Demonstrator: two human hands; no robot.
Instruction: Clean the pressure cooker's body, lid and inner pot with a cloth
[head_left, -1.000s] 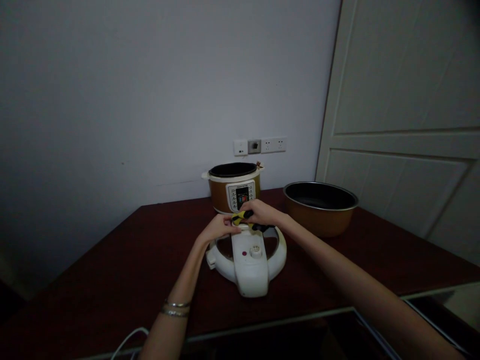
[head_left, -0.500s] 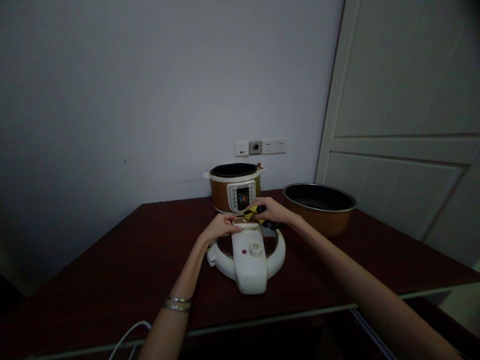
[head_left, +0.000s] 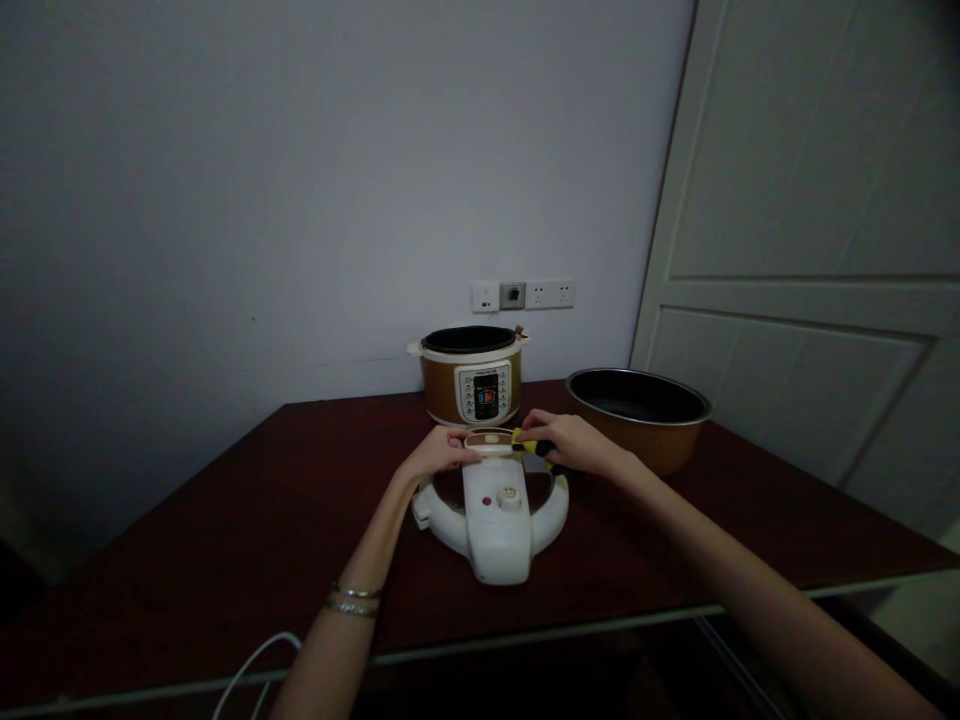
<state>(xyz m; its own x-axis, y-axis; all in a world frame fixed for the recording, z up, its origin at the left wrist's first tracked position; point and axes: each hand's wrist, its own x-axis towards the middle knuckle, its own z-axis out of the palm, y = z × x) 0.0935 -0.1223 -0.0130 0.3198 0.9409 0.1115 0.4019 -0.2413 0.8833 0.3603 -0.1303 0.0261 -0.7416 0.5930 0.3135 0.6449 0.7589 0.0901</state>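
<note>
A white pressure cooker lid lies on the dark red table, its handle bar running away from me. My left hand is closed on the left side of the handle's far end, thumb nearer me and fingers beyond. My right hand grips pliers with yellow and black handles. They are at the right side of that same far end, beside its brown top panel. The jaws of the pliers are too small and covered to make out. A red button and a white valve knob sit on the lid.
Behind the lid stands the brown and white cooker body with a control panel. A brown pot with dark inside is at the right. Wall sockets are above the table; a white cable hangs at its front edge.
My right hand has turned and shifted right and slightly down with the pliers, from over the handle's far end to its right side. My left hand keeps its hold.
</note>
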